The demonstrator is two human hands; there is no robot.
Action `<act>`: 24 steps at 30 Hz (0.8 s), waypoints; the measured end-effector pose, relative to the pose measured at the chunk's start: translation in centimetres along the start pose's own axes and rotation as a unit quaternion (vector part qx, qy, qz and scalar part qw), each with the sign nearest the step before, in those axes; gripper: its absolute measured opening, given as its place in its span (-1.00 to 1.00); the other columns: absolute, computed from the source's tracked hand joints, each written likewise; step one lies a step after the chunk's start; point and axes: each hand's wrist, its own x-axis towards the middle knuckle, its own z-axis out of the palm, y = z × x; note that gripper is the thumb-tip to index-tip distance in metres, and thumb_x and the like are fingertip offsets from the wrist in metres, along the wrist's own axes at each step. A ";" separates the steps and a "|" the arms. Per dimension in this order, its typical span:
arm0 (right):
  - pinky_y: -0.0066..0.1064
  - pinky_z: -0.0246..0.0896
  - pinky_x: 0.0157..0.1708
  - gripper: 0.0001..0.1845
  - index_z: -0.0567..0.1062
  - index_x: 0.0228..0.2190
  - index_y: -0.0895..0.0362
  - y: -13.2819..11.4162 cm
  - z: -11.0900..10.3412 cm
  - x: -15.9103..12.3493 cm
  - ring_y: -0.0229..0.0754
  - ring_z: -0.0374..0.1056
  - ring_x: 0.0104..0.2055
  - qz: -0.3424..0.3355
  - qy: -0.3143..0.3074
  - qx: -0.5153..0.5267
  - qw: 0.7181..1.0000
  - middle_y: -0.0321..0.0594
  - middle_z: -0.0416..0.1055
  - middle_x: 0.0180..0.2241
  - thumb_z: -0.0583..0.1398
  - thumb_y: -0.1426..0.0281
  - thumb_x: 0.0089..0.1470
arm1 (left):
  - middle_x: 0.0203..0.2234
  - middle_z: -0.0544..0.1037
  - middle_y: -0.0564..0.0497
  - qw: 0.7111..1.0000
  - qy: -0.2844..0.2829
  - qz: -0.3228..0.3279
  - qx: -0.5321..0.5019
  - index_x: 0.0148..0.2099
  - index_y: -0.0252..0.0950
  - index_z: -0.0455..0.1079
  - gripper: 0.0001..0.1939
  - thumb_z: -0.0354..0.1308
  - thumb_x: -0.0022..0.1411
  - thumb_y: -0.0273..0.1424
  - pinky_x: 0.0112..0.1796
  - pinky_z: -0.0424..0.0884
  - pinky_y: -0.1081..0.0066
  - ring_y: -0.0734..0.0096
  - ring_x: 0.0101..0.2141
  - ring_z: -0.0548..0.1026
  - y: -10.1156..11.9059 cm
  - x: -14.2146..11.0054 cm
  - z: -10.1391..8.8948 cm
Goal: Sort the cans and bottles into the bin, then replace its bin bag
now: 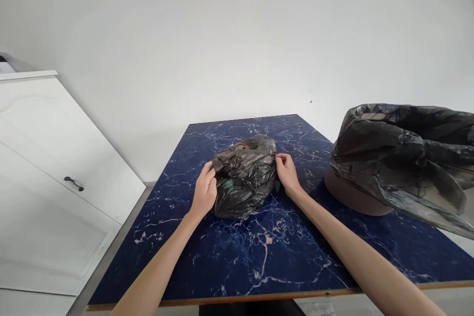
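Fingers of the left hand (205, 188) and the right hand (286, 172) pinch opposite upper sides of the filled black bag (242, 180), which sits on the blue marbled table (237, 261). Right of it, another black bag (385, 153) lines a brown bin (351, 195).
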 end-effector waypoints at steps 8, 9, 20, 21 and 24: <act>-0.10 0.50 0.01 -0.63 0.53 0.07 0.15 0.2 0.0 0.0 -0.08 0.51 -0.01 -0.002 -0.003 -0.010 1.000 -0.10 0.52 0.04 0.28 0.16 0.38 | 0.30 0.50 -0.11 0.998 0.067 -0.003 0.012 0.21 -0.15 0.54 -0.48 -0.17 0.45 -0.41 0.26 0.42 0.00 -0.03 0.30 0.44 -0.5 0.3 -0.7; -0.10 0.50 0.00 -0.63 0.53 0.06 0.15 0.2 0.0 0.0 -0.08 0.51 -0.01 -0.003 -0.003 -0.010 1.000 -0.10 0.52 0.04 0.28 0.16 0.38 | 0.29 0.52 -0.10 0.997 0.070 -0.005 0.013 0.23 -0.14 0.54 -0.47 -0.16 0.43 -0.42 0.24 0.44 0.01 -0.02 0.27 0.47 -0.5 0.3 -0.8; -0.10 0.50 0.02 -0.64 0.53 0.07 0.14 0.6 0.1 0.1 -0.08 0.51 0.00 -0.005 -0.009 -0.008 1.000 -0.10 0.52 0.05 0.28 0.17 0.39 | 0.35 0.46 -0.20 0.993 0.072 -0.051 0.073 0.31 -0.17 0.48 -0.42 0.27 0.37 0.00 0.31 0.35 -0.06 -0.18 0.32 0.41 -1.5 0.7 -0.3; -0.10 0.51 0.01 -0.64 0.53 0.06 0.14 0.6 0.1 0.1 -0.08 0.51 0.00 -0.006 -0.009 -0.007 1.000 -0.10 0.53 0.05 0.28 0.17 0.39 | 0.34 0.45 -0.22 0.993 0.072 -0.057 0.076 0.33 -0.17 0.44 -0.33 0.32 0.32 0.04 0.31 0.34 -0.08 -0.20 0.31 0.42 -1.4 0.6 -0.3; -0.10 0.51 0.01 -0.64 0.54 0.06 0.15 0.6 0.1 0.1 -0.08 0.52 -0.01 -0.008 -0.008 -0.007 1.000 -0.10 0.53 0.04 0.28 0.17 0.39 | 0.33 0.43 -0.24 0.992 0.077 -0.062 0.073 0.33 -0.18 0.42 -0.25 0.38 0.24 0.08 0.30 0.34 -0.07 -0.23 0.29 0.42 -0.8 0.5 -0.2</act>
